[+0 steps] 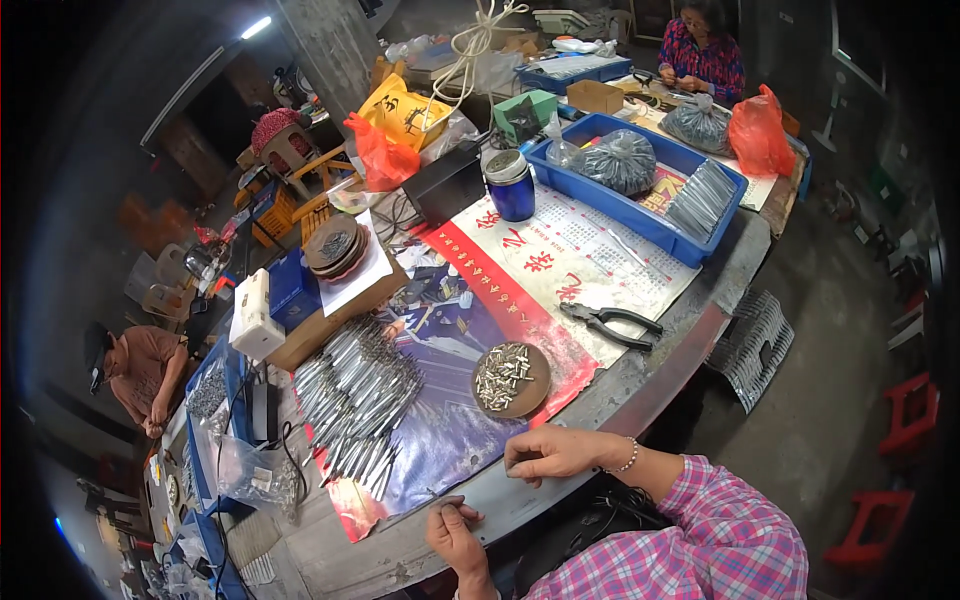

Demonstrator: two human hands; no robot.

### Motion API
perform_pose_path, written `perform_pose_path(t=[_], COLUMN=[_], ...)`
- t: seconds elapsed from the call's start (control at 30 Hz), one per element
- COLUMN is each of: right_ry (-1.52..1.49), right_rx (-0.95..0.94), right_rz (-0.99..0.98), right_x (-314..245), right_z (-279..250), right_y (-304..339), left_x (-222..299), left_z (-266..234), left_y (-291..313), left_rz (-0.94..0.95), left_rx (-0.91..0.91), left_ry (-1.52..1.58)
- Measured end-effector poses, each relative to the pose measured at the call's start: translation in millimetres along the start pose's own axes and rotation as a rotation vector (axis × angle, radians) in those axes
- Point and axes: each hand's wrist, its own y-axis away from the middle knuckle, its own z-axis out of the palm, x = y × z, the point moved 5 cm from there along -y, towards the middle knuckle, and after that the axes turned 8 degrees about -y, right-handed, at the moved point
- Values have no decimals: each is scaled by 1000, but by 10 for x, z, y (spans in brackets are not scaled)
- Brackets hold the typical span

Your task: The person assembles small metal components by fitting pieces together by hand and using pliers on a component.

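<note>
My left hand (455,530) is at the near table edge, fingertips pinched on a thin metal pin (443,498). Just beyond it, my right hand (548,452), with a bead bracelet on the wrist, rests on the table rim with its fingers curled together; nothing shows in them. A round brown dish (535,395) holding several small silver metal pieces (503,375) sits just beyond my right hand. To the left of the dish, a large heap of silver metal rods (358,395) lies on a blue and red printed sheet (450,440).
Black pliers (610,323) lie on the sheet. A blue tray (640,215) holds bagged parts and rods, beside a blue jar (511,185). Boxes, a white block (254,316) and red bags crowd the far side. Other people sit at the far end and at the left.
</note>
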Motion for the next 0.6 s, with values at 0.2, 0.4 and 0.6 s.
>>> perform_pose_path(t=[0.2, 0.4, 0.6], right_ry=[17, -2, -11], right_rx=[-9, -5, -9], right_rz=[9, 20, -5], right_x=[-11, 45, 71], right_z=[7, -18, -12], right_y=[-11, -22, -40], left_x=[41, 1, 19], left_z=[-4, -8, -9], left_y=[4, -9, -16], left_rz=[11, 10, 18], left_rx=[-1, -9, 1], left_ry=[22, 6, 16])
